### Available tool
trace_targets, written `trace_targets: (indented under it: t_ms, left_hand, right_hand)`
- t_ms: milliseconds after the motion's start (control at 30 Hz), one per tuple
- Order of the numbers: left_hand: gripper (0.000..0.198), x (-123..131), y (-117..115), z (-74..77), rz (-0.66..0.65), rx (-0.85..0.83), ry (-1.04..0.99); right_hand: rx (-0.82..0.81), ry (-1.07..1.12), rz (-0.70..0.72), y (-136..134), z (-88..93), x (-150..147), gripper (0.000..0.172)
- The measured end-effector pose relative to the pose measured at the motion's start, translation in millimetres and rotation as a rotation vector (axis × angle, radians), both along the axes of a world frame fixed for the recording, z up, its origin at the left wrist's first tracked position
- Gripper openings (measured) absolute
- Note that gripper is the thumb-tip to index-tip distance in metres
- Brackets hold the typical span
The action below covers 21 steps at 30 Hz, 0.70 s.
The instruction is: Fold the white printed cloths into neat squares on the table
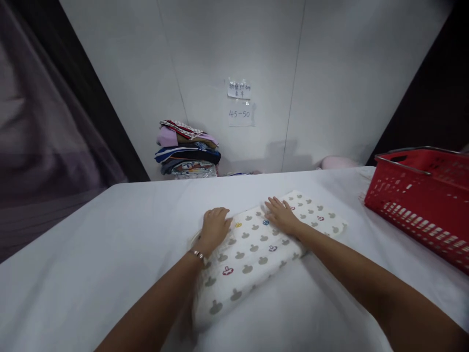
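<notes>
A folded white cloth printed with small grey, red and blue shapes lies on the white-covered table. My left hand rests on the cloth's far left edge with its fingers curled over that edge. A bracelet sits on that wrist. My right hand lies flat on top of the cloth near its far side, fingers stretched out and pointing left.
A red plastic basket with a metal handle stands at the table's right edge. A stack of folded clothes sits against the white wall behind the table. Two paper notes hang on the wall. A dark curtain hangs at left.
</notes>
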<state>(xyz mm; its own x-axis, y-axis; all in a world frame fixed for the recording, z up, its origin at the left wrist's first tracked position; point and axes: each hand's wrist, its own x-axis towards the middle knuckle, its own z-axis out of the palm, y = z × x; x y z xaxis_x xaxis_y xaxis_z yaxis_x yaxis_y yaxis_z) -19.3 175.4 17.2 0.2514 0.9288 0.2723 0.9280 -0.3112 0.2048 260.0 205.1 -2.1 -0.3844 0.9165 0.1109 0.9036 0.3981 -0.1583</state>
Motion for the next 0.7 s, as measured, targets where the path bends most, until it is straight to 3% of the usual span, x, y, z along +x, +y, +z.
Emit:
trace_targets:
  t_ms: [67, 167, 300, 467, 700]
  left_hand:
    - [0.036, -13.7, -11.5, -6.6, -0.04, 0.033, 0.049]
    - [0.047, -27.4, -23.8, -24.1, -0.004, -0.048, 0.125]
    - [0.055, -27.6, -25.6, -36.1, 0.053, -0.094, 0.185]
    - [0.054, -23.2, -23.3, -32.9, 0.06, -0.068, 0.249]
    - [0.055, -23.4, -25.9, -29.6, 0.062, -0.057, 0.248]
  right_hand:
    - [-0.005, -0.008, -0.056, -11.9, -1.2, 22.5, 0.061]
    - [-0.045, -0.076, -0.231, -16.9, -5.1, 68.9, 0.058]
    - [-0.173, -0.099, -0.428, -10.9, -10.9, 114.2, 0.058]
    - [-0.217, -0.074, -0.436, -12.0, -14.2, 119.7, 0.061]
    - [-0.135, 0.045, -0.448, -6.5, -9.1, 124.5, 0.051]
